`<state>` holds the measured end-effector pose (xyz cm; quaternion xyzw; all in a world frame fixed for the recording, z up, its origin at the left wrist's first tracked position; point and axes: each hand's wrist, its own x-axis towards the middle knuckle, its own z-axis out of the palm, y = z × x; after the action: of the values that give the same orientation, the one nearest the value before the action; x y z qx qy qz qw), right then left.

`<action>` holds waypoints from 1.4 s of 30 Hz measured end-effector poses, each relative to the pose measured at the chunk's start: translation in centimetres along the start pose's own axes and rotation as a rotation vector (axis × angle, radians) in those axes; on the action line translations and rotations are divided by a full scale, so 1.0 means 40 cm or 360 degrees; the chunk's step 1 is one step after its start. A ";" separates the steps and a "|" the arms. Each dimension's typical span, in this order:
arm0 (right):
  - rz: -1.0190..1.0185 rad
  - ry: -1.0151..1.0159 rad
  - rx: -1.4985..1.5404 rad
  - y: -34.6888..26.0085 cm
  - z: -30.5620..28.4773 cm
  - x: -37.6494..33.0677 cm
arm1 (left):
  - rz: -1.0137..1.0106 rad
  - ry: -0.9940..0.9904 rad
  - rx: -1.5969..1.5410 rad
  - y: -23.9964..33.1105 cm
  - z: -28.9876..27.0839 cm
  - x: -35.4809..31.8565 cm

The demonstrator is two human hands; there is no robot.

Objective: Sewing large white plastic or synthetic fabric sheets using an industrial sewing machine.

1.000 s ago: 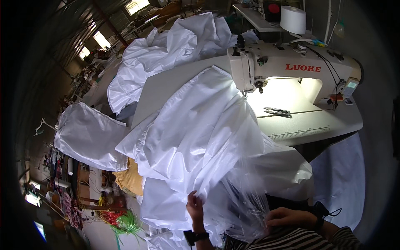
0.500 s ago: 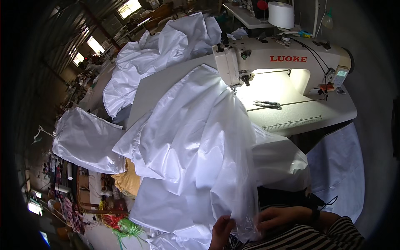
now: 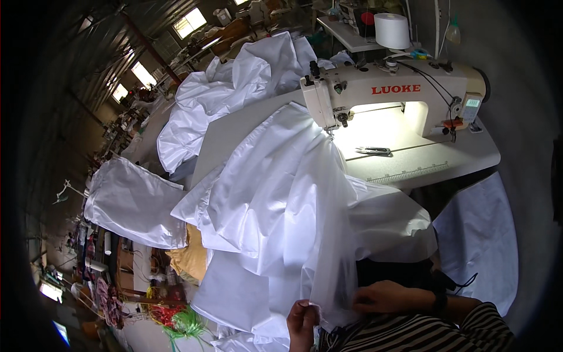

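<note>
A wide length of shiny white fabric (image 3: 275, 193) runs in folds from under the presser foot of the sewing machine (image 3: 399, 88) down to my lap. Its right-hand side is a thin, sheer strip (image 3: 334, 246). At the lower end, my left hand (image 3: 302, 320) is closed, pinching the fabric's edge between thumb and fingers. My right hand (image 3: 384, 297) lies just to the right, fingers curled in against the sheer edge; its fingertips are partly hard to make out. Thread snips (image 3: 373, 151) lie on the lit machine bed (image 3: 410, 167).
More white fabric is heaped (image 3: 229, 88) behind the table, and a white piece (image 3: 135, 202) hangs at left. A thread cone (image 3: 392, 31) stands beyond the machine. Green and red strands (image 3: 185, 322) lie at lower left. Pale fabric (image 3: 481, 234) hangs at right.
My left hand has moved slightly left with the fabric edge, and my right hand has shifted left and up a little. The whole view has shifted slightly; the snips stay on the bed.
</note>
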<state>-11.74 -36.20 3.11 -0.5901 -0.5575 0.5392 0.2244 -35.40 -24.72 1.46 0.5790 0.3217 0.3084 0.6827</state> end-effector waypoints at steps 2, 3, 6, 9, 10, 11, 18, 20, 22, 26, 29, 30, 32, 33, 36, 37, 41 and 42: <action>-0.0259 0.0855 -0.0502 -0.021 0.010 0.002 | 0.0067 0.0032 0.0002 0.007 0.000 0.011; -0.0453 0.1369 -0.0689 -0.035 0.015 0.005 | 0.0109 0.0058 0.0051 0.011 0.002 0.013; -0.0964 0.0477 -0.0084 -0.105 0.059 0.046 | 0.0283 -0.0008 0.0236 0.013 0.026 0.021; -0.0540 -0.0516 0.0102 -0.103 0.045 0.047 | 0.0500 -0.0214 0.0789 0.020 0.038 0.022; -0.0222 -0.0832 0.0051 -0.079 0.025 0.044 | 0.0408 -0.0241 0.0841 0.021 0.040 0.023; -0.0367 0.0004 -0.0220 -0.039 0.007 0.004 | 0.0378 -0.0213 0.0796 0.021 0.042 0.023; 0.0765 0.1541 0.0475 0.291 -0.137 -0.152 | 0.0163 -0.0098 0.0573 -0.007 0.074 0.010; 0.0258 0.1503 0.0838 0.268 -0.070 -0.150 | 0.0273 -0.0127 0.0709 -0.013 0.084 0.005; -0.0096 0.1461 0.0453 0.202 0.017 -0.170 | 0.0301 -0.0097 0.0791 -0.016 0.086 0.002; -0.0749 0.0973 0.0163 0.082 0.079 -0.183 | 0.0314 0.0015 0.0601 -0.024 0.070 0.005; -0.0908 0.0552 0.0194 0.022 0.058 -0.139 | 0.0366 -0.0159 0.0912 -0.032 0.060 0.010; -0.0897 0.0273 -0.0180 0.006 0.047 -0.132 | 0.0424 -0.0175 0.0965 -0.036 0.062 0.011; -0.1129 0.0191 -0.0382 -0.039 0.050 -0.102 | 0.0559 -0.0199 0.1008 -0.040 0.072 0.015; -0.1247 0.0154 -0.0490 -0.059 0.049 -0.091 | 0.0635 -0.0213 0.1028 -0.039 0.077 0.015; -0.1309 0.0317 -0.0758 -0.105 0.050 -0.076 | 0.0780 -0.0135 0.1044 -0.025 0.098 0.022; -0.1278 0.0327 -0.0738 -0.114 0.053 -0.074 | 0.0848 -0.0122 0.1042 -0.016 0.102 0.024; -0.1093 0.0238 -0.0530 -0.100 0.072 -0.057 | 0.0047 -0.0445 0.0441 0.045 0.094 0.013; -0.1027 0.0183 -0.0452 -0.085 0.076 -0.048 | -0.0044 -0.0481 0.0554 0.058 0.093 0.012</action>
<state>-15.45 -38.00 5.81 -0.4384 -0.7709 0.3237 0.3299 -32.26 -26.20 4.18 0.7233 0.2720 0.1488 0.6171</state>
